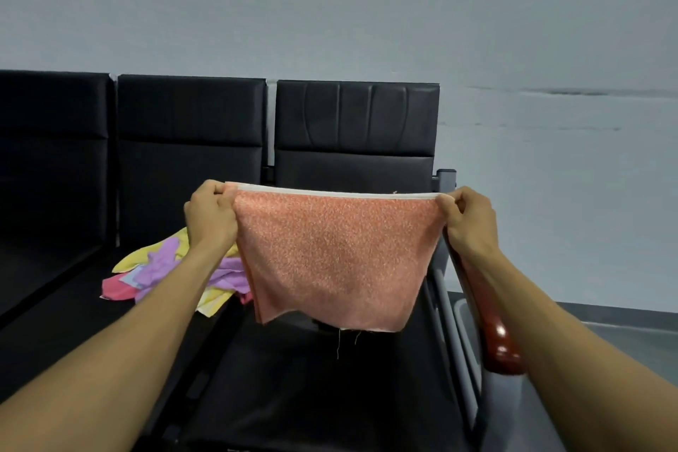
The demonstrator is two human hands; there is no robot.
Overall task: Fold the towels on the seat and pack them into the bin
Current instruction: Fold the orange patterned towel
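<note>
Bin not clearly visible. Left hand [211, 213] and right hand [471, 218] fingers curled, pinching top corners of orange speckled towel [334, 260] above black padded seat [312, 378]; crumpled pastel towel pile [165, 275] left of it.

A salmon-orange towel [332, 260] flecked white, pale-edged — behind it a pink, lilac and yellow heap [172, 270] on black seats [190, 128]; wall [367, 4] grey-blue.
</note>
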